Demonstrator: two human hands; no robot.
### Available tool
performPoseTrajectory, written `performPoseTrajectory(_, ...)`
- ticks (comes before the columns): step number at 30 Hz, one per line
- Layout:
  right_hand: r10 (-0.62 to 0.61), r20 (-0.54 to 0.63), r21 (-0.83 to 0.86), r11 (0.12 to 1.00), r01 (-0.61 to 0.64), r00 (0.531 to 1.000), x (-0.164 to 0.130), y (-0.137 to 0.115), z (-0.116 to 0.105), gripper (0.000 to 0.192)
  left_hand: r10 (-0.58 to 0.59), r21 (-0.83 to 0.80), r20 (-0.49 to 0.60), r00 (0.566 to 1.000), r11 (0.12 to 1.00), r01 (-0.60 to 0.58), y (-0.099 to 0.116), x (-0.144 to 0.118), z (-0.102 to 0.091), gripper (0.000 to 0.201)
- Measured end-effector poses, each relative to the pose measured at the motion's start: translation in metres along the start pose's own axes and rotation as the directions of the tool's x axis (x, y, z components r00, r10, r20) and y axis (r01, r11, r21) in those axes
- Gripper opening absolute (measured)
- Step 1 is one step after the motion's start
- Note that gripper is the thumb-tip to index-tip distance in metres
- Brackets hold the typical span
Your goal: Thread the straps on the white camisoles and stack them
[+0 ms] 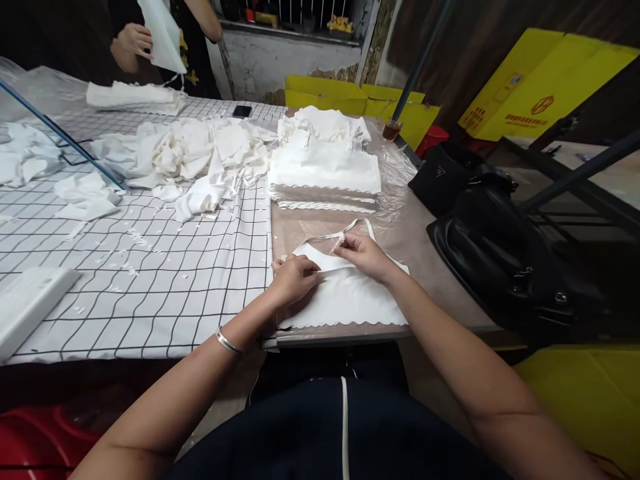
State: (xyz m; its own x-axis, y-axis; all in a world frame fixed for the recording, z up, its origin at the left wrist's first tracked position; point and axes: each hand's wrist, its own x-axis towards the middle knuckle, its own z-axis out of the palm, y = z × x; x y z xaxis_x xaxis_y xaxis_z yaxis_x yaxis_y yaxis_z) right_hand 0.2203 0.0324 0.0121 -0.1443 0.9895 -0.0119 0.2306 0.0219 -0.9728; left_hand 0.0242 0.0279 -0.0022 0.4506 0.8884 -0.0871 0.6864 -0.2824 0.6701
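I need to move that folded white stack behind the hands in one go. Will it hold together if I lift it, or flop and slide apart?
The stack is probably floppy: it is thin cloth, and its upper layers already sag. It likely weighs little for its bulk. It may slip, since it lies on a clear plastic sheet, and the crumpled pieces on top look loose enough to fall off.

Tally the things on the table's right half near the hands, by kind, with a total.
White garment under the hands: 1
Stack of folded white garments: 1
Black bags: 2
Glass of brown drink: 1
Total: 5
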Motion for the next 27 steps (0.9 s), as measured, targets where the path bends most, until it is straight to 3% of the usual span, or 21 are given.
performPoseTrajectory(4, -0.097, 0.097, -0.389, 0.913, 0.127, 0.991, -0.010, 0.005, 0.011, 0.019, 0.002, -0.048, -0.012, 1.000, 0.999, -0.002, -0.003, 0.001, 0.001, 0.008)
performPoseTrajectory(10, -0.131, 0.172, -0.503, 0.841, 0.201, 0.976, -0.011, 0.002, 0.015, 0.015, 0.010, -0.049, -0.010, 1.000, 0.999, -0.011, -0.004, 0.001, 0.003, 0.009)
performPoseTrajectory(17, -0.132, 0.172, -0.486, 0.851, 0.200, 0.976, -0.012, 0.005, 0.018, 0.016, 0.008, -0.020, 0.004, 1.000, 1.000, -0.008, -0.002, 0.000, 0.001, 0.011)
performPoseTrajectory(22, -0.125, 0.060, -0.401, 0.905, 0.138, 0.990, -0.012, 0.010, 0.032, 0.020, 0.014, 0.039, 0.034, 0.999, 0.999, -0.015, 0.001, 0.004, 0.002, 0.017)
performPoseTrajectory(25, 0.009, -0.015, -0.208, 0.978, -0.012, 1.000, -0.012, 0.008, 0.038, 0.013, 0.039, 0.197, -0.046, 0.998, 0.980, -0.029, 0.002, -0.006, 0.003, 0.014)
performPoseTrajectory(27, 0.152, -0.004, 0.043, 0.987, -0.152, 0.988, -0.010, 0.001, 0.038, 0.005, 0.148, 0.345, -0.159, 0.976, 0.935, -0.086, 0.000, -0.021, 0.006, 0.029)
